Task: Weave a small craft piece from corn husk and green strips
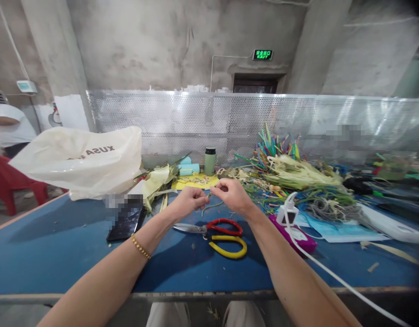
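My left hand [189,200] is closed in a pinch above the middle of the blue table. Facing it, my right hand [232,194] pinches too, its fingertips almost touching the left ones. A thin green strand [212,207] trails from between the two hands; the small piece at the fingertips is mostly hidden. Below the hands lies a pair of scissors [205,231] with one red and one yellow handle, blades pointing left. Just beyond the hands is a yellow sheet [182,184] with small pale bits on it.
A dark tablet-like device [126,223] and a white plastic bag [83,159] are at left. Behind stands a green bottle [210,162]. On the right are pale husks [294,172], grey cords [327,209], a purple power strip [303,238] with white cable, and a blue mask [342,230].
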Action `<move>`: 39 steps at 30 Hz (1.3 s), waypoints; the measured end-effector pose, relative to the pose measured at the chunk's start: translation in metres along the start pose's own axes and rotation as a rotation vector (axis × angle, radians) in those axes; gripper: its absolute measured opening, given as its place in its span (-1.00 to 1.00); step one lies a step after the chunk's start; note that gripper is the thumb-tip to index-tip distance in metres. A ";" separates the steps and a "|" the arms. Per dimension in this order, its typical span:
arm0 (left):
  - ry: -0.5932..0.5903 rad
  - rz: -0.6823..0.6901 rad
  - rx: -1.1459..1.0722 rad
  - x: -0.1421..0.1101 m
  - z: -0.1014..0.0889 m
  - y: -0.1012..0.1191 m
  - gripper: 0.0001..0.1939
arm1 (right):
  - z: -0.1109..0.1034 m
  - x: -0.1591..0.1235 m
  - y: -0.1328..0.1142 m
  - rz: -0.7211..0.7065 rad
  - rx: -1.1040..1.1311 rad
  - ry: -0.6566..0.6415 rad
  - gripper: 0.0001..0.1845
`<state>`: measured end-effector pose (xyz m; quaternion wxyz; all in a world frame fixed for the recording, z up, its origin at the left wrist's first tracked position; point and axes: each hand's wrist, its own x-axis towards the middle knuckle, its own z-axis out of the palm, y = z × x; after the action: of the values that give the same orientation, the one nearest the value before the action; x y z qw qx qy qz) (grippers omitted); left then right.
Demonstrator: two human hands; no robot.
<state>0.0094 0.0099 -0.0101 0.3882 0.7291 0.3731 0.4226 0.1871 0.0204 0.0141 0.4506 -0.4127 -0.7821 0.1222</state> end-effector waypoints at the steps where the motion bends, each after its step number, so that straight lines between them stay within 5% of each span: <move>1: 0.031 0.032 0.128 0.000 0.000 0.001 -0.80 | 0.001 0.000 0.001 -0.017 -0.064 0.010 -0.71; 5: 0.085 0.098 0.353 -0.002 0.000 0.004 -0.83 | 0.004 0.001 0.003 -0.045 -0.134 0.028 -0.72; 9: -0.071 -0.064 -0.006 -0.002 -0.007 0.003 -0.73 | 0.000 0.002 0.004 0.012 0.011 0.029 -0.67; 12: -0.036 -0.122 -0.187 0.000 -0.014 0.001 -0.68 | -0.005 0.003 0.004 0.047 0.062 0.034 -0.64; 19: 0.039 -0.042 -0.045 0.001 -0.008 0.001 -0.76 | -0.003 0.000 0.002 0.030 0.075 -0.007 -0.63; 25: -0.055 -0.054 -0.194 -0.001 -0.004 0.002 -0.85 | 0.004 -0.001 0.002 0.030 0.139 -0.030 -0.61; 29: 0.088 -0.017 -0.225 0.001 -0.006 0.002 -0.86 | 0.009 -0.002 -0.001 0.182 0.268 -0.043 -0.56; 33: 0.204 0.025 -0.179 0.004 -0.006 0.001 -0.91 | 0.014 -0.006 -0.007 0.187 0.310 -0.121 -0.70; 39: 0.203 0.050 -0.134 0.005 -0.005 -0.002 -0.93 | 0.019 -0.007 -0.004 0.141 0.233 -0.109 -0.82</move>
<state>0.0064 0.0161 -0.0081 0.3856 0.6642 0.3629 0.5277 0.1713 0.0164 0.0017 0.4426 -0.4042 -0.7551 0.2658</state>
